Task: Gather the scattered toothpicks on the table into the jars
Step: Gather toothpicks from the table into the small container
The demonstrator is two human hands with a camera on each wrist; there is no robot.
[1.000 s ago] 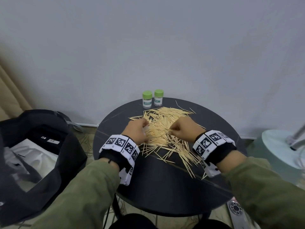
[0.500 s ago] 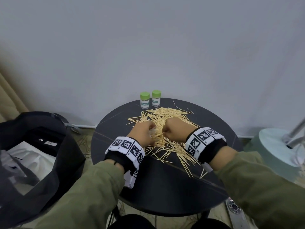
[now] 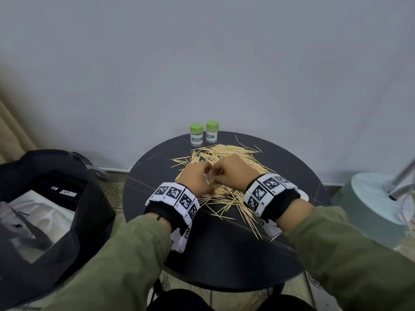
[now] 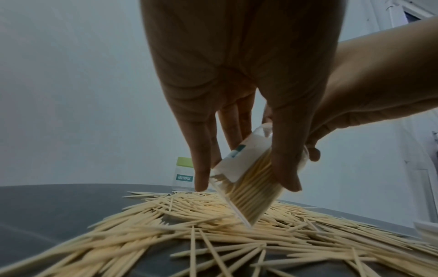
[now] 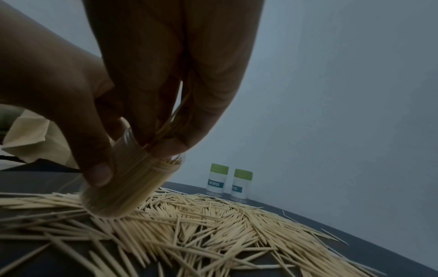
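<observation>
Fingers [image 4: 201,168] and thumb of the left hand [image 3: 197,178] were wrapped narrowly round a clear open jar [image 4: 249,180], holding it tilted over the heap, its base just above or touching the scattered toothpicks [image 3: 226,153]; which of the two could not be told. That jar was already packed with toothpicks standing along its length and wore a white label. At its mouth the right hand [image 3: 233,173] pinched a small bundle of toothpicks [image 5: 170,121] between thumb and fingers, their tips entering the opening. In the head view both hands met near the centre of the round dark table [image 3: 224,254], knuckles almost touching.

Loose toothpicks spread across the tabletop from about the centre out toward twelve o'clock and down toward five o'clock, crossing one another in a thick pile. At twelve o'clock, near the far rim, stood two closed jars, the left capped jar [image 3: 196,134] and the right capped jar [image 3: 212,131], upright and just beside each other, each with a green lid and a label reading TOOTHPICK.

Both wrists carried black bands with white checker-marked tiles, and olive sleeves [image 3: 125,254] covered the forearms. Off the table at nine o'clock sat an open black bag [image 3: 74,221]; at three o'clock a pale green round base [image 3: 368,198] stood on the floor.
</observation>
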